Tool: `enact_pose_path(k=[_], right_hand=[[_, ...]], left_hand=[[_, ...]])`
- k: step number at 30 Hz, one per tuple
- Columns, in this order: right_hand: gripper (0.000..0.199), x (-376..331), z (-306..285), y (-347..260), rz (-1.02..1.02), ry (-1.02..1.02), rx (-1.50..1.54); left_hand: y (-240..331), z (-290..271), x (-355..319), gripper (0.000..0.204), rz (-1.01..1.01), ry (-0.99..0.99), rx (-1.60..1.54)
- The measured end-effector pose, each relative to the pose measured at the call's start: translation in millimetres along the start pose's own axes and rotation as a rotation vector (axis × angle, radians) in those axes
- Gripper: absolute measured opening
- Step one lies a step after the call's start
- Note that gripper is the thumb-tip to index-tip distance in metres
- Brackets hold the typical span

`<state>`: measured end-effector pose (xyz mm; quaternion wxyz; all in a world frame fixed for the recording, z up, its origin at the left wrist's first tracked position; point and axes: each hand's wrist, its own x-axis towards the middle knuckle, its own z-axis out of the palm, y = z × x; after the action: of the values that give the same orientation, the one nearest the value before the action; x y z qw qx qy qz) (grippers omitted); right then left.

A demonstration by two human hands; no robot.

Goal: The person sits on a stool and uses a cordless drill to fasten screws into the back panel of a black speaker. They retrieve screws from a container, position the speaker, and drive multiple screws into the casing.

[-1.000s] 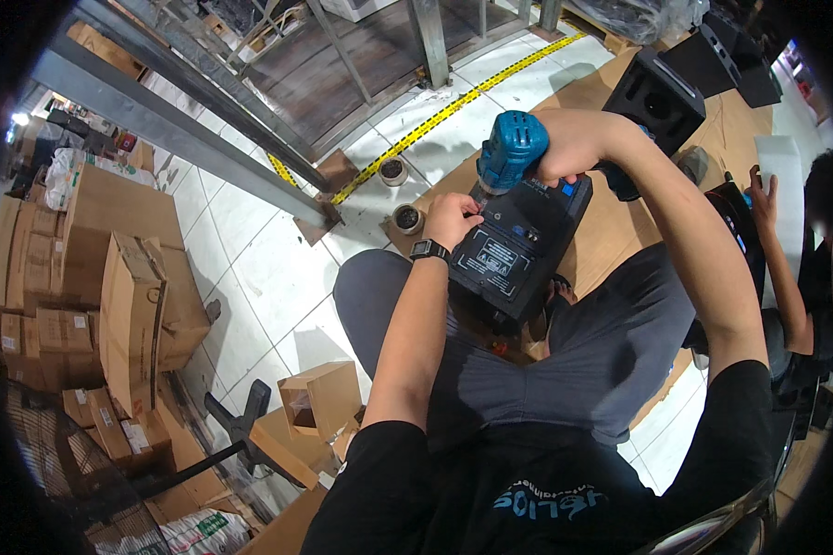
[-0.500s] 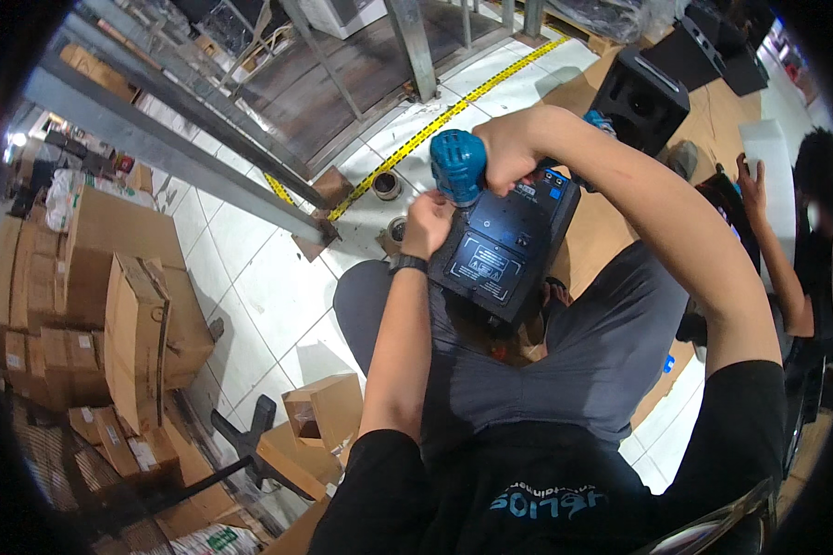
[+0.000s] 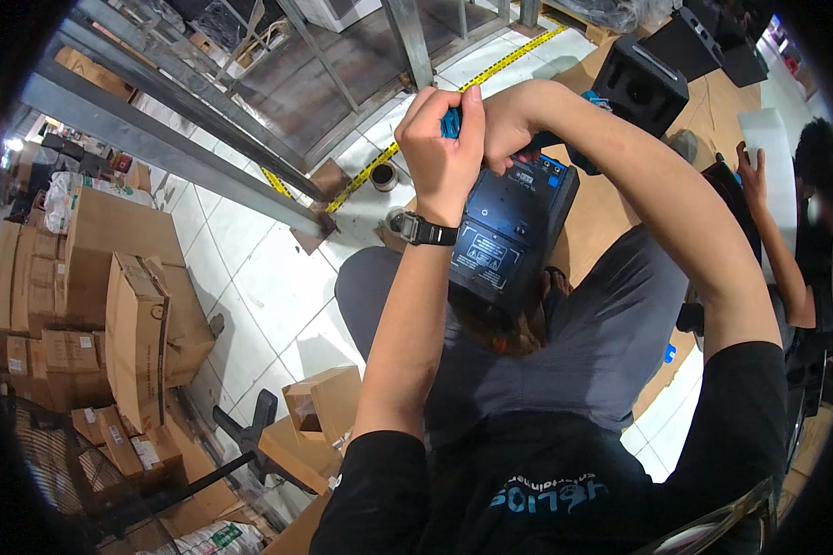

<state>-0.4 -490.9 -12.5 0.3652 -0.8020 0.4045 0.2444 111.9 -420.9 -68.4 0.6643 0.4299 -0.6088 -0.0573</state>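
A black speaker box [image 3: 509,231] is tilted between my knees, its panel with printed labels and blue-edged sockets facing up. Over its far end is a teal cordless drill [image 3: 451,122], mostly covered by my hands. My right hand [image 3: 507,129] is closed around the drill's handle. My left hand [image 3: 440,153] wraps the rear of the drill body, with the thumb up. The drill's tip and whatever it touches on the panel are hidden behind my left hand and wrist.
Cardboard boxes [image 3: 111,240] are stacked at the left. Metal posts [image 3: 185,157] and yellow-black floor tape [image 3: 504,65] run along the far side. Another speaker [image 3: 634,92] stands beyond my right forearm. A co-worker's hand [image 3: 754,176] shows at the right. A paper-brown tape roll [image 3: 384,177] lies on the tiles.
My left hand has risen from beside the drill's tip to close over the drill's rear. My right hand stays on the handle. The speaker box has shifted slightly right.
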Motion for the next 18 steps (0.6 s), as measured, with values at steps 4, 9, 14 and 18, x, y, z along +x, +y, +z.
enact_pose_path(k=[4, 9, 14, 18], right_hand=[[0.013, 2.0, 0.7, 4.6, -0.021, -0.004, -0.009], [0.012, 5.0, 2.1, 5.0, -0.016, 0.018, 0.022], [0.009, 6.0, 3.2, 2.4, -0.024, 0.019, 0.013], [0.009, 6.8, 1.6, 1.2, -0.04, 0.024, -0.009]], left_hand=[[-4.3, 3.3, -2.8, 0.024, -0.006, -0.012, -0.031], [-6.4, 4.2, -2.6, 0.023, -0.018, -0.002, -0.048], [-9.2, 1.7, -5.9, 0.023, -0.011, 0.003, -0.015], [-10.7, 2.5, -4.7, 0.024, -0.013, 0.009, -0.037]])
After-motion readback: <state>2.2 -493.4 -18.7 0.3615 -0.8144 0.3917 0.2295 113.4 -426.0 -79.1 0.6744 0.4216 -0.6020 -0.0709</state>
